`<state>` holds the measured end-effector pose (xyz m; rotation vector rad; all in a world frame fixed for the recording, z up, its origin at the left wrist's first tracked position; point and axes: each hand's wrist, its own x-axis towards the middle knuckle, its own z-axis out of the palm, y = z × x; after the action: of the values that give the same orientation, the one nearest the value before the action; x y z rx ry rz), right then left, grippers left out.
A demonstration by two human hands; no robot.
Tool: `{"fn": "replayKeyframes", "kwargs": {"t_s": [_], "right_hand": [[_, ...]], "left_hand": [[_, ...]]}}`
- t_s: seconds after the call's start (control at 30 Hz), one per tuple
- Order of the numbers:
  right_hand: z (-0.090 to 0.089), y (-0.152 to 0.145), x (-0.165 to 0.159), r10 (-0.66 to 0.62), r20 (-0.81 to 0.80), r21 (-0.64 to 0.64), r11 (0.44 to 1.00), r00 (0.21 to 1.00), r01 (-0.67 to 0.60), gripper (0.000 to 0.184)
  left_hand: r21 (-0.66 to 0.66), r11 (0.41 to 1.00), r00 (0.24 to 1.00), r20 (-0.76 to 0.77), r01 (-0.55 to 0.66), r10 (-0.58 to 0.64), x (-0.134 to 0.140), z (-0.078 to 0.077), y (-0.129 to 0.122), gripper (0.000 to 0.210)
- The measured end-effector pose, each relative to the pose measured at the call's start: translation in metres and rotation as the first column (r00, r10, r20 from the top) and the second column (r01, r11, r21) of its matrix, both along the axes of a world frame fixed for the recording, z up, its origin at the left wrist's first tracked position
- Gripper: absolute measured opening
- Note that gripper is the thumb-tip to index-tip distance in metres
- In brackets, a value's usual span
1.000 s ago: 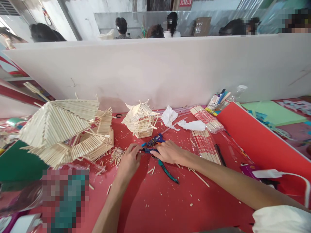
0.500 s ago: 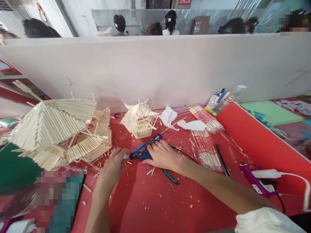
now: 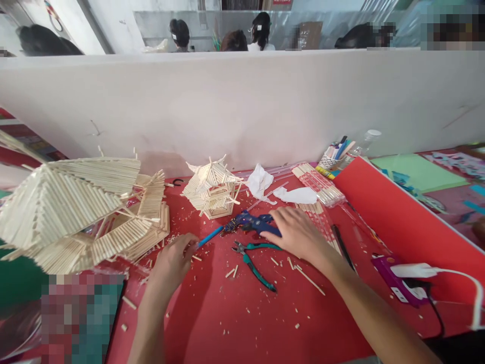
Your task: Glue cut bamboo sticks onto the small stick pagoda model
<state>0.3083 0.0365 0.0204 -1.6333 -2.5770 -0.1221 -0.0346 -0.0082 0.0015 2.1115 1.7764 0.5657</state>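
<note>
My left hand point(image 3: 175, 260) pinches one end of a blue pen-like stick point(image 3: 210, 236) just above the red table. My right hand point(image 3: 297, 230) closes over a dark blue glue gun point(image 3: 259, 222), whose handle is partly hidden under the fingers. Cutting pliers with green handles point(image 3: 258, 273) lie jaws-left below the glue gun, touched by neither hand. Behind the hands stands a small pavilion model of wooden sticks point(image 3: 215, 189). A larger stick-built model with a broad roof point(image 3: 79, 202) is to the left of my left hand.
Packs of wooden sticks point(image 3: 320, 184), white tissue point(image 3: 259, 181) and a pen cup point(image 3: 333, 154) lie toward the back right. A red board point(image 3: 401, 227) leans at the right by a purple power strip point(image 3: 396, 283). Stick scraps litter the table; a white partition point(image 3: 235, 106) stands behind.
My right hand has moved the glue gun right and away from my left hand, uncovering the pliers. My left hand has taken hold of the blue stick's end.
</note>
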Motion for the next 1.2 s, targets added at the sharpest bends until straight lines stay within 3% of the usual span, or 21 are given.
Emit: {"fn": "replayKeyframes", "kwargs": {"t_s": [0.07, 0.13, 0.23, 0.37, 0.47, 0.57, 0.7, 0.83, 0.97, 1.1, 1.2], "right_hand": [[-0.005, 0.007, 0.022, -0.167, 0.089, -0.001, 0.986, 0.982, 0.167, 0.054], [-0.015, 0.013, 0.035, -0.250, 0.148, 0.001, 0.968, 0.957, 0.252, 0.053], [-0.034, 0.018, 0.040, -0.318, 0.159, -0.030, 0.945, 0.935, 0.327, 0.053], [-0.048, 0.019, 0.035, -0.341, 0.140, -0.030, 0.937, 0.930, 0.348, 0.055], [-0.043, 0.019, 0.028, -0.296, 0.112, 0.008, 0.955, 0.948, 0.297, 0.053], [-0.026, 0.021, 0.012, -0.195, 0.050, 0.026, 0.981, 0.980, 0.193, 0.045], [-0.004, 0.029, -0.023, -0.048, -0.017, -0.208, 0.977, 0.999, 0.043, 0.043], [-0.002, 0.042, -0.045, 0.050, 0.010, -0.374, 0.926, 0.999, -0.043, 0.044], [-0.009, 0.058, -0.036, 0.135, -0.033, -0.430, 0.893, 0.990, -0.136, 0.035], [-0.008, 0.069, -0.016, 0.191, -0.138, -0.487, 0.841, 0.972, -0.235, 0.035], [-0.004, 0.071, -0.012, 0.177, -0.154, -0.508, 0.830, 0.972, -0.231, 0.037]], "left_hand": [[0.056, 0.998, 0.996, 0.072, 0.042, -0.046, 0.008, 0.002, 0.001, 0.022], [0.096, 0.992, 0.985, 0.144, 0.077, -0.091, 0.017, 0.005, 0.000, 0.024], [0.118, 0.987, 0.967, 0.220, 0.106, -0.130, 0.027, 0.008, -0.002, 0.025], [0.136, 0.989, 0.966, 0.245, 0.053, -0.086, 0.034, 0.013, -0.004, 0.020], [0.136, 0.990, 0.971, 0.233, 0.026, -0.057, 0.039, 0.022, -0.002, 0.020], [0.185, 0.982, 0.979, 0.189, 0.038, -0.073, 0.050, 0.039, 0.003, 0.021], [0.248, 0.966, 0.992, 0.088, 0.069, -0.094, 0.073, 0.069, 0.017, 0.019], [0.331, 0.940, 0.995, 0.024, 0.086, -0.100, 0.091, 0.088, 0.036, 0.019], [0.318, 0.946, 0.998, -0.037, 0.065, -0.056, 0.087, 0.090, 0.050, 0.017], [0.300, 0.952, 0.993, -0.119, 0.060, -0.025, 0.076, 0.081, 0.054, 0.018], [0.343, 0.938, 0.988, -0.151, 0.059, -0.007, 0.076, 0.071, 0.055, 0.019]]}}
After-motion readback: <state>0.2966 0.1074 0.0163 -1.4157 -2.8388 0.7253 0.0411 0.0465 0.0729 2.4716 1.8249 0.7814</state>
